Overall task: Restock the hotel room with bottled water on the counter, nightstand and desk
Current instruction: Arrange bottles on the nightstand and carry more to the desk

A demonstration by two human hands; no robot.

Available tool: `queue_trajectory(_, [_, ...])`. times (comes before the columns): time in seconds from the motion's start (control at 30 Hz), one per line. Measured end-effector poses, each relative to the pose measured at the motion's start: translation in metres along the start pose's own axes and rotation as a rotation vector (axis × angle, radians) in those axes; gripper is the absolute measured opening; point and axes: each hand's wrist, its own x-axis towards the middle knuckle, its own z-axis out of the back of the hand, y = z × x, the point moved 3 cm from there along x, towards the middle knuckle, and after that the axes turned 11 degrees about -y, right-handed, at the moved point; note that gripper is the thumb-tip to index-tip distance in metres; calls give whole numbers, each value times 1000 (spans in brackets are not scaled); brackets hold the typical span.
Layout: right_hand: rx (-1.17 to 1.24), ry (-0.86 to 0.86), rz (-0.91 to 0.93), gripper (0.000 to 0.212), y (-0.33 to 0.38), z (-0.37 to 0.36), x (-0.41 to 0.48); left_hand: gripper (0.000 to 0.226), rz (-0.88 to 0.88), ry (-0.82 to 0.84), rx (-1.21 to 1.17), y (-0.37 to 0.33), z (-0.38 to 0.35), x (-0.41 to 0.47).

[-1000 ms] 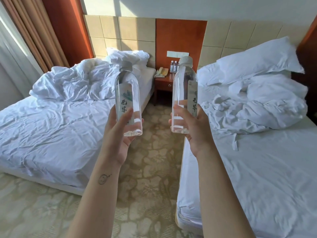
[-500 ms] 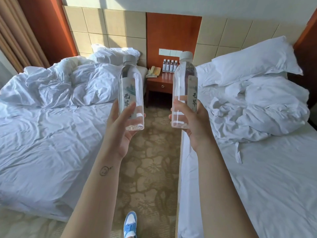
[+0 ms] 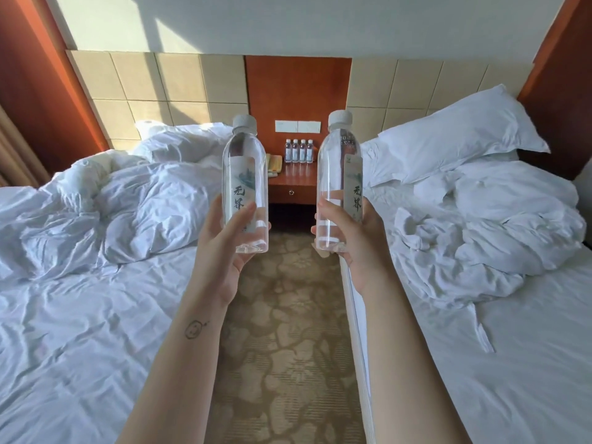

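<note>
Right now each hand grips one upright bottle: left hand (image 3: 224,251) on left bottle (image 3: 246,184), right hand (image 3: 355,248) on right bottle (image 3: 339,181). Nightstand (image 3: 293,182) lies straight ahead between the beds, four bottles (image 3: 299,151) already there; hands about equally near.

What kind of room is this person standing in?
Most likely a hotel twin room: two unmade beds with white linen, the left bed and the right bed, a wooden nightstand between them carrying a telephone, and four small water bottles lined up on it.
</note>
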Motion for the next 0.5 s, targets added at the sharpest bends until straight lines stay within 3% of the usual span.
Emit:
queue_trajectory(0.13, [-39, -43, -27, 70, -11, -14, 25, 33, 21, 27, -20, 9, 4, 34])
queue_trajectory(0.5, [-23, -71, -4, 64, -27, -36, 133, 56, 33, 81, -62, 40, -26, 143])
